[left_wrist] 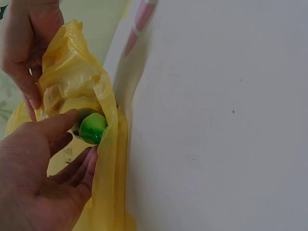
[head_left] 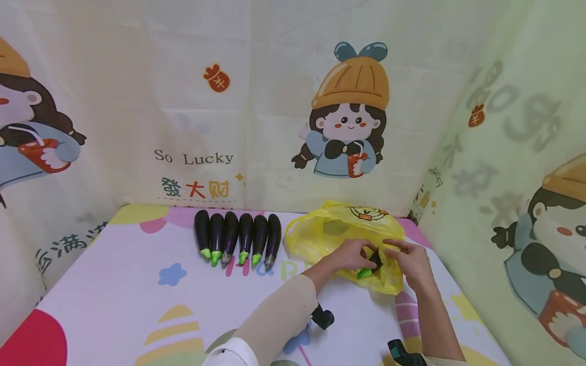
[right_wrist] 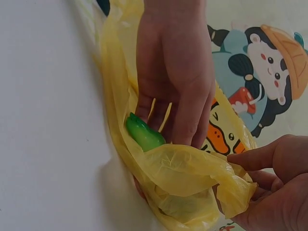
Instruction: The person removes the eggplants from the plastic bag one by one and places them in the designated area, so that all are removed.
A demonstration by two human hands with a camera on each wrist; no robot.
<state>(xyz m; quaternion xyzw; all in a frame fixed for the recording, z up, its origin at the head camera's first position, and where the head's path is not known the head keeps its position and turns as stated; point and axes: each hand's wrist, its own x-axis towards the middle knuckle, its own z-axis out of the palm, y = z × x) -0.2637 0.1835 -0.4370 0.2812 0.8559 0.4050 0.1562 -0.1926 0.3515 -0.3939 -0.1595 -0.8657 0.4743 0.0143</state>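
Observation:
A yellow plastic bag lies at the right of the table with its mouth toward me. My left hand reaches into that mouth and holds a dark eggplant, its bright green cap facing outward. In the left wrist view the left fingers and thumb are around the cap end; the eggplant's far part is hidden by the bag and hand. My right hand pinches the bag's edge on the right side, and the right wrist view shows gathered plastic between its fingers and thumb.
Several eggplants lie side by side in a row left of the bag, green or greyish caps toward me. A patterned cloth covers the table. Printed curtains stand behind and at both sides.

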